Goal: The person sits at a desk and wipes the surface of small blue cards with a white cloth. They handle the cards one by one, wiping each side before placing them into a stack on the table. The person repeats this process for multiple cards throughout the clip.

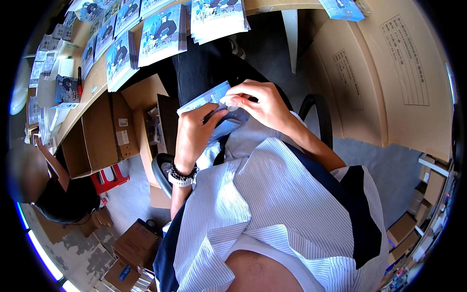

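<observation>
Above my lap, my left hand (196, 127) is closed on a blue printed packet (206, 99), thumb on top and fingers underneath. My right hand (260, 103) comes in from the other side, its thumb and fingertips pinched at the packet's right part. Between those fingertips shows a small whitish piece (232, 108); its kind is too small to tell. A lower bluish fold (224, 130) hangs under my left thumb, and my hands partly cover the packet.
Stacks of similar printed packets (161, 36) line the edge of a wooden table (92, 97) ahead. A red marker (80, 82) lies there. Open cartons (104, 131) stand at left, large cardboard boxes (360, 78) at right. A person in black (63, 194) works at far left near a red stool (111, 180).
</observation>
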Motion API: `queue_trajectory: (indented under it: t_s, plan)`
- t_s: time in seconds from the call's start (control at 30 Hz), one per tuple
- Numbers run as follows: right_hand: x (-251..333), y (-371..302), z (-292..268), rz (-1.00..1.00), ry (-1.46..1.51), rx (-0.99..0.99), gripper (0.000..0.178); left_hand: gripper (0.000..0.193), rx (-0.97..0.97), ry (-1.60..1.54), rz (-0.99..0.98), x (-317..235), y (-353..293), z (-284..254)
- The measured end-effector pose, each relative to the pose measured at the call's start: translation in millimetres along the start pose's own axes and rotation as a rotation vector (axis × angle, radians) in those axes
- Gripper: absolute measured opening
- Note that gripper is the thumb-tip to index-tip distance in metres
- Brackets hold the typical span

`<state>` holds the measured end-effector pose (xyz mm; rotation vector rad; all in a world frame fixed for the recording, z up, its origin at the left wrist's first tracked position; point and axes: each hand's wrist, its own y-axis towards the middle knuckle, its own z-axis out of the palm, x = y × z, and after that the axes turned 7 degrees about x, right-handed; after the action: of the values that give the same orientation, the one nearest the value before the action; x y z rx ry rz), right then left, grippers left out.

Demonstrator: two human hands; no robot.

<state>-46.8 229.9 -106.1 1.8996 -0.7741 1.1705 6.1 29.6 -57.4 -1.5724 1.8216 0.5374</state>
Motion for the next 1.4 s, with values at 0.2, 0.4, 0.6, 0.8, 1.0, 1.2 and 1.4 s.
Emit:
queue_trajectory:
  t_s: [0.2,0.4,0.6,0.8,1.0,1.2,1.4]
  plan:
    - [-10,-6,-6,0.039,0.022,-0.062,0.016,0.024,0.041,0.089,-0.010,5,-9,3]
    - [-10,-12,-18,0.032,0.046,0.031,0.014,0.020,0.050,0.188,0.039,-4,-23,10]
    - [7,-19,-33,-0.123,-0.003,0.191,0.016,0.011,0.088,0.224,0.096,-25,-46,7]
    - [41,-5,-25,-0.147,0.045,-0.001,0.016,0.011,-0.088,0.267,0.231,-42,-34,-28]
    - [62,16,-15,0.006,0.219,-0.045,0.021,0.013,-0.156,0.227,0.213,-35,-16,-41]
    - [66,15,-14,-0.189,-0.109,-0.066,0.027,0.013,-0.170,0.041,0.166,-25,-22,-39]
    - [56,7,-13,-0.190,-0.150,-0.072,0.025,0.012,-0.160,0.002,0.153,-16,-21,-29]
